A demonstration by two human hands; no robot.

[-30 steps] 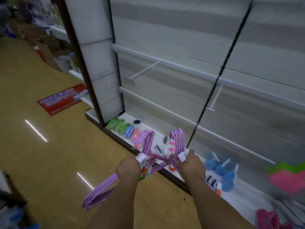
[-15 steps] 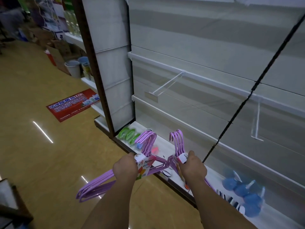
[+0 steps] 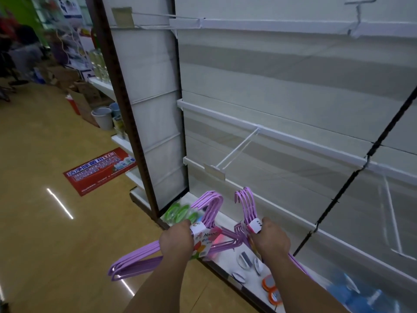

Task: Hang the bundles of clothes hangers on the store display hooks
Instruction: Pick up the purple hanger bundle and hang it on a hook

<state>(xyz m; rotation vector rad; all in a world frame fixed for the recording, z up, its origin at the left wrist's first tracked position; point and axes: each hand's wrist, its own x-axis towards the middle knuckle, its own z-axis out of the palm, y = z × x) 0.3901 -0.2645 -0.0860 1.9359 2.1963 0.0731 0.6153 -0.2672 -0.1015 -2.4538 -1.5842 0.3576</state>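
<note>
My left hand [image 3: 176, 241] grips one bundle of purple hangers [image 3: 137, 260] at its paper label, hooks pointing up. My right hand [image 3: 272, 240] grips a second purple hanger bundle [image 3: 247, 205] the same way; its lower part is hidden behind my arm. Both bundles are held low, over the bottom shelf's front edge. A bare white display hook [image 3: 237, 151] with a blank price tag juts out from the rail above and between the hands. Another bare hook [image 3: 391, 219] hangs to the right, and two more [image 3: 162, 15] sit on the top rail.
The white bottom shelf [image 3: 225, 256] carries small packaged items, green ones at the left, blue ones at the right. A dark upright post [image 3: 126, 109] ends the shelving. Buckets [image 3: 102, 117], boxes and a red floor sticker [image 3: 99, 170] lie along the tan aisle floor.
The view has tilted up and shifted left, bringing the top rail and its hooks into sight. Both hands still hold their bundles side by side in much the same low position.
</note>
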